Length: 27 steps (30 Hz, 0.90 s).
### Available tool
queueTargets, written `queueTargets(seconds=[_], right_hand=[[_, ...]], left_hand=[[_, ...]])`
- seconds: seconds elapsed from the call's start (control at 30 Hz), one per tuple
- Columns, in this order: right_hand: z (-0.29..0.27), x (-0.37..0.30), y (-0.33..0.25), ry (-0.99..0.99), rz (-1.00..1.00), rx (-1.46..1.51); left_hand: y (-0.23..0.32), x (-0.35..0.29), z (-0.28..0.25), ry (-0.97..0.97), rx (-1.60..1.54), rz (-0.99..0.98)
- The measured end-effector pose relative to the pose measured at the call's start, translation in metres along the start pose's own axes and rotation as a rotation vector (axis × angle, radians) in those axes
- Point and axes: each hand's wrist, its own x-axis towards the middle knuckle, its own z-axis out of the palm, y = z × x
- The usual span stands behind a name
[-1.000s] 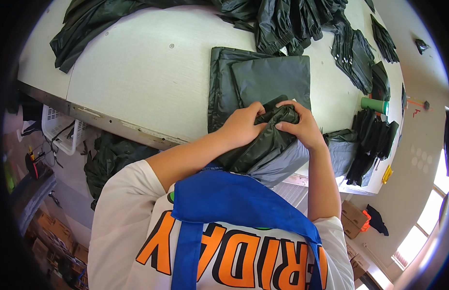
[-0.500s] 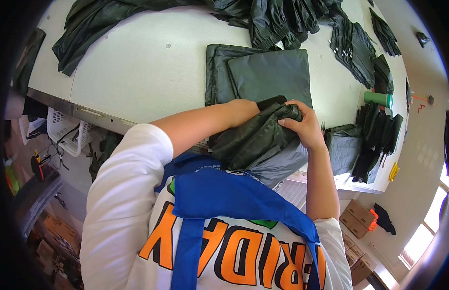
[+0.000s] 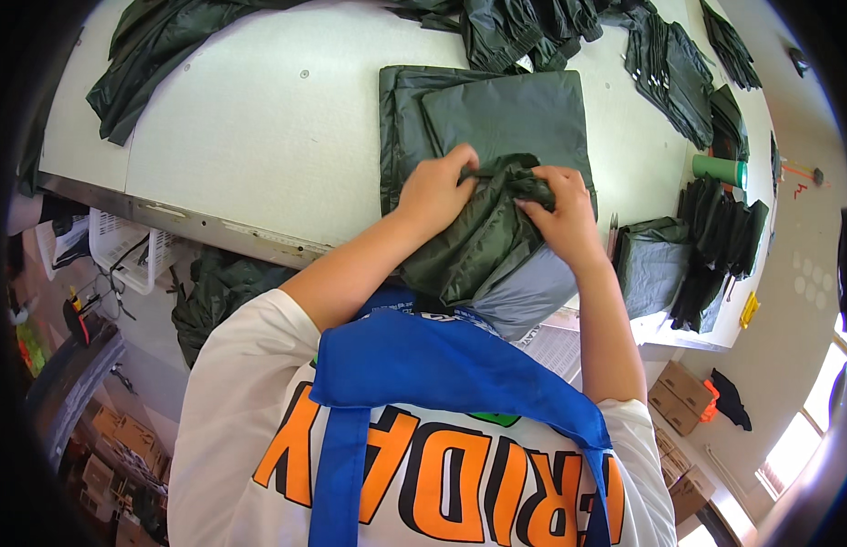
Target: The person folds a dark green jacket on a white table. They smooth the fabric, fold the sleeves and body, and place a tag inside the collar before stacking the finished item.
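A crumpled dark green garment (image 3: pixel 469 246) with a grey lining hangs over the table's near edge in front of me. My left hand (image 3: pixel 437 190) pinches its upper edge on the left. Closed on a bunched part of the same edge is my right hand (image 3: pixel 562 210). The exact kind of garment cannot be made out. Just beyond my hands, flat folded dark green fabric pieces (image 3: pixel 506 114) lie stacked on the white table (image 3: pixel 259 146), partly covered by the garment.
Dark green fabric is heaped at the far side (image 3: pixel 506 32) and far left (image 3: pixel 154 55). On the right are cut pieces (image 3: pixel 665 82), a green cylinder (image 3: pixel 718 170) and a folded grey-and-dark pile (image 3: pixel 651 264). A white plastic basket (image 3: pixel 123 246) sits below the table's left edge.
My left hand has come out from behind the garment and moved up to its top edge, where its fingers now show. My right hand stays on the bunched edge, fingers slightly shifted.
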Motion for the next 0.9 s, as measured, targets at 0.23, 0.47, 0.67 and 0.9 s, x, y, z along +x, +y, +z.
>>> queueTargets(seconds=[0.23,0.47,0.67,0.9], right_hand=[[0.037,-0.002,-0.018,0.108,-0.122,-0.511],[0.029,-0.007,-0.007,0.080,-0.093,0.032],[0.048,-0.007,-0.003,0.432,-0.115,-0.060],[0.080,0.019,0.018,0.504,0.092,-0.211]], left_hand=[[0.011,0.011,-0.002,0.157,0.414,0.519],[0.011,0.005,-0.008,0.129,0.422,0.515],[0.026,0.005,-0.008,0.103,0.384,0.576],[0.014,0.001,-0.011,-0.015,0.372,0.694]])
